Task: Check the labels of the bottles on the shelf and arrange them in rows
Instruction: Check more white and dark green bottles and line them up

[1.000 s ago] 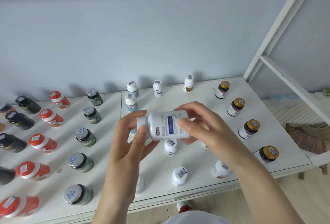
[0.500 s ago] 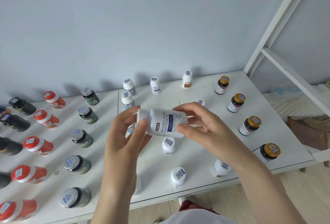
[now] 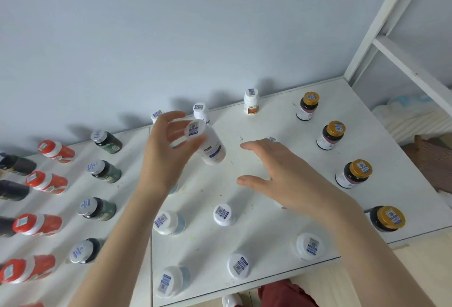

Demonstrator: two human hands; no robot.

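- Two hands are over the shelf (image 3: 281, 111); only the left hand (image 3: 168, 157) carries anything.
- Left hand: fingers closed around the cap end of a white bottle (image 3: 208, 146), which is tilted, base towards the shelf and cap sticker facing up. Judged to be on its way down into the white rows.
- Right hand (image 3: 283, 179): spread, fingers apart, holding nothing, just right of the bottle and clear of it. It hovers over a bare patch of shelf.
- Arrangement: orange-capped bottles (image 3: 46, 182) and green bottles (image 3: 104, 172) stand in columns on the left; gold-capped bottles (image 3: 354, 173) run down the right edge; white-capped bottles (image 3: 223, 213) fill the centre. Grouping by type explains the spacing.
- Cap stickers face upward throughout, presumably so each can be read from above.
- Remaining: the held bottle is not yet set down; the gap near the right hand looks the likely slot.
- Risk: a tilted landing could topple the neighbour behind.
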